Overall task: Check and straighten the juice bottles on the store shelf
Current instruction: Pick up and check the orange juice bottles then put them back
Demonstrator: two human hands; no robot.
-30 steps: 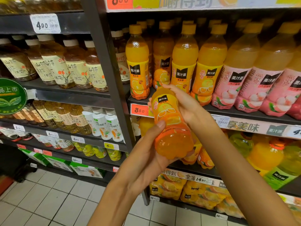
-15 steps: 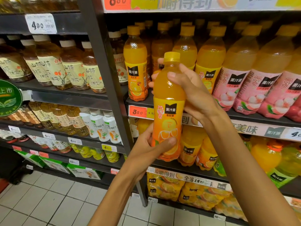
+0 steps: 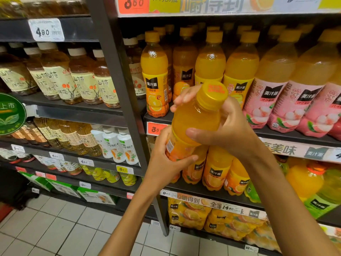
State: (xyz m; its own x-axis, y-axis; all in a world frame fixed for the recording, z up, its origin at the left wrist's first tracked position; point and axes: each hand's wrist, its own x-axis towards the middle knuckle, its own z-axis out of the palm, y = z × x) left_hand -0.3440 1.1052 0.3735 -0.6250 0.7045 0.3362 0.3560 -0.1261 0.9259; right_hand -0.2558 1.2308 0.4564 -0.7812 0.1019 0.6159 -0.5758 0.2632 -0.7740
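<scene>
On the far left we see brown tea bottles with cream labels (image 3: 60, 78) standing on a dark metal shelf (image 3: 77, 106), with a white tiled floor (image 3: 46, 228) below. Moving right, our left hand (image 3: 166, 163) curls round the lower, labelled part of a clear plastic bottle of orange juice with a yellow cap (image 3: 195, 122), thumb across its front. The bottle tilts toward us, cap uppermost, held in front of the shelf rather than standing on it. Our right hand (image 3: 230, 130) grips its shoulder just under the cap, thumb in front and fingers wrapped behind. Behind it stands a row of upright orange juice bottles (image 3: 210, 60), and further right, pale juice bottles with pink lychee labels (image 3: 276, 89).
</scene>
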